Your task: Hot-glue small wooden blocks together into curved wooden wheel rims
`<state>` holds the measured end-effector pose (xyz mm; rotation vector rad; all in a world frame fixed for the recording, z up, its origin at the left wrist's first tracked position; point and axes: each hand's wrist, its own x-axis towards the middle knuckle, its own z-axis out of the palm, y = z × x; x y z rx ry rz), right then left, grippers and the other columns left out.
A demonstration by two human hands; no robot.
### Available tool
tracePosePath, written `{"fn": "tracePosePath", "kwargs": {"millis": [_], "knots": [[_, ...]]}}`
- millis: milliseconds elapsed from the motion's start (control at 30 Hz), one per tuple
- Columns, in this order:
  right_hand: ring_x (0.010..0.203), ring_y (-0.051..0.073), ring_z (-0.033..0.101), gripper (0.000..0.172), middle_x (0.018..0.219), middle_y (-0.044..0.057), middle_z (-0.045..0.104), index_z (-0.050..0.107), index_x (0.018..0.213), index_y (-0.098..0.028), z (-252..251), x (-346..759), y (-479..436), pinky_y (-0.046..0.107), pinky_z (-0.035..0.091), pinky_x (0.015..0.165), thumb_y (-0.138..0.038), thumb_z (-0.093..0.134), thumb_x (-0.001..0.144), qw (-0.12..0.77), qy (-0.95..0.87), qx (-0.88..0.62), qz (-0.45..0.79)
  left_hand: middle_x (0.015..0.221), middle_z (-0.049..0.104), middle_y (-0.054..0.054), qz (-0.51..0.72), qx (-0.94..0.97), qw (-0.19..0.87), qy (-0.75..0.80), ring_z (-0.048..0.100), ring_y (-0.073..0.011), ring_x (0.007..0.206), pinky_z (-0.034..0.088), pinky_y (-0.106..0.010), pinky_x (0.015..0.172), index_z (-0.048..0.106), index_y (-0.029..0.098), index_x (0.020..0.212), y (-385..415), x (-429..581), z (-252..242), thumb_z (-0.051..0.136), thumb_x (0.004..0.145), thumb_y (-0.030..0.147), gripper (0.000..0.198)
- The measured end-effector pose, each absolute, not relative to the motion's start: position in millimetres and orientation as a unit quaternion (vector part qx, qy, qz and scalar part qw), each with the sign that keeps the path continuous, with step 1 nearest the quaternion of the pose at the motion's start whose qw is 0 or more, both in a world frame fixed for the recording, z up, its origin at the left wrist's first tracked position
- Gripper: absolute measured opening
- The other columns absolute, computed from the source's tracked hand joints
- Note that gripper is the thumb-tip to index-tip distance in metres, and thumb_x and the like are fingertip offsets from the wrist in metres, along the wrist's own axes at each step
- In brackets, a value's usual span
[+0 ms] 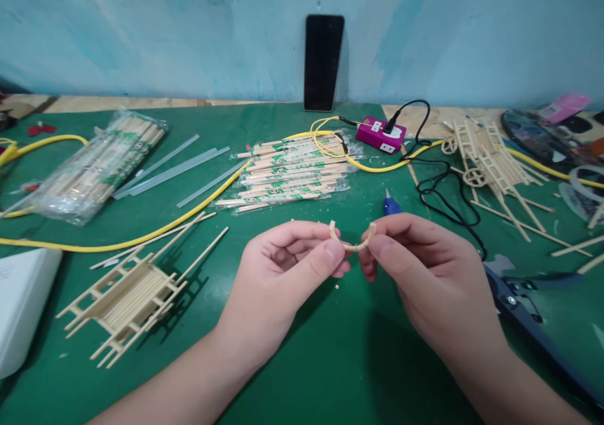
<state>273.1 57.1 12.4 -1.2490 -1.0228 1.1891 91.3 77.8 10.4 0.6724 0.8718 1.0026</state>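
A small curved wooden piece (353,248), shaped like a half ring with its ends up, is held above the green table. My left hand (287,274) pinches its left side between thumb and fingers. On its right side, my right hand (425,274) has its thumb and fingers closed on the same piece. Just behind my right hand, the blue glue gun (391,205) shows only its front and pale nozzle; the rest is hidden. To the left of my left hand stands a cart-like frame of wooden sticks (134,296).
Wrapped chopsticks (292,173) lie mid-table, with a bagged bundle (104,164) and clear glue sticks (179,170) leftward. A phone (323,63) leans on the wall. A magenta power strip (380,134), yellow cable (155,237), stick models (495,161) and dark cutters (523,318) surround the hands.
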Motion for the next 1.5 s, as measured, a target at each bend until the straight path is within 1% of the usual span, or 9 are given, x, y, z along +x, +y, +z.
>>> {"fn": "tracePosePath", "kwargs": {"millis": [167,233,367,467,600,733,900,1033,1500], "knots": [[0.065,0.01,0.072,0.014,0.077,-0.004,0.077,0.084,0.088,-0.03,9,272,59,0.018,0.06,0.06,-0.021,0.081,0.098,0.556,-0.418,-0.527,0.489,0.087,0.087,-0.007,0.442,0.282,0.763,0.377,0.081,-0.0152,0.075,0.068,-0.024,0.078,0.082,0.015,0.096,80,92,13,0.092,0.093,0.022,0.013],[0.065,0.011,0.071,0.014,0.077,-0.003,0.077,0.085,0.088,-0.029,8,273,60,0.02,0.06,0.06,-0.021,0.081,0.099,0.569,-0.406,-0.527,0.484,0.085,0.086,-0.006,0.456,0.236,0.764,0.391,0.081,-0.0162,0.072,0.069,-0.026,0.073,0.074,0.017,0.096,82,93,13,0.082,0.099,0.017,0.008],[0.065,0.013,0.069,0.016,0.075,-0.001,0.076,0.083,0.087,-0.025,9,277,63,0.02,0.059,0.058,-0.02,0.077,0.1,0.593,-0.378,-0.528,0.476,0.069,0.078,-0.001,0.456,0.143,0.733,0.485,0.074,-0.0136,0.054,0.062,-0.022,0.057,0.065,0.019,0.09,89,93,9,0.062,0.109,0.012,0.02],[0.064,0.013,0.067,0.019,0.072,-0.001,0.073,0.082,0.083,-0.023,10,280,66,0.02,0.058,0.057,-0.019,0.075,0.101,0.597,-0.368,-0.526,0.482,0.051,0.061,0.006,0.432,0.167,0.731,0.501,0.055,-0.0107,0.04,0.049,-0.02,0.046,0.07,0.02,0.089,90,93,7,0.073,0.106,0.027,0.019],[0.063,0.013,0.067,0.021,0.071,-0.001,0.073,0.081,0.083,-0.023,9,280,67,0.021,0.057,0.057,-0.021,0.074,0.102,0.583,-0.366,-0.516,0.51,0.04,0.039,0.005,0.436,0.248,0.702,0.506,0.06,-0.0144,0.065,0.051,-0.019,0.069,0.055,0.022,0.054,85,91,7,0.087,0.092,0.034,0.051],[0.063,0.012,0.067,0.022,0.071,0.0,0.072,0.08,0.081,-0.022,9,279,67,0.02,0.055,0.056,-0.02,0.074,0.102,0.579,-0.355,-0.507,0.531,0.058,0.05,0.001,0.468,0.246,0.703,0.475,0.057,-0.0166,0.079,0.049,-0.024,0.079,0.047,0.022,0.049,86,88,12,0.085,0.084,0.023,0.052],[0.062,0.012,0.066,0.02,0.07,0.0,0.072,0.081,0.081,-0.022,11,279,69,0.019,0.054,0.055,-0.021,0.077,0.1,0.57,-0.338,-0.5,0.557,0.09,0.07,-0.004,0.469,0.232,0.747,0.41,0.061,-0.02,0.088,0.052,-0.03,0.081,0.075,0.021,0.081,86,88,19,0.079,0.076,0.017,0.007],[0.062,0.012,0.068,0.016,0.071,0.0,0.075,0.083,0.083,-0.023,9,278,66,0.019,0.057,0.056,-0.025,0.082,0.099,0.542,-0.345,-0.498,0.582,0.097,0.077,-0.008,0.452,0.263,0.748,0.408,0.064,-0.0206,0.091,0.053,-0.029,0.083,0.087,0.017,0.101,85,87,20,0.083,0.084,0.026,0.02],[0.063,0.013,0.068,0.014,0.073,0.0,0.075,0.083,0.086,-0.024,9,276,59,0.021,0.058,0.058,-0.023,0.08,0.099,0.537,-0.374,-0.517,0.552,0.09,0.073,-0.007,0.438,0.297,0.753,0.39,0.062,-0.0184,0.084,0.055,-0.028,0.08,0.087,0.016,0.091,84,92,18,0.08,0.1,0.04,0.027]]}}
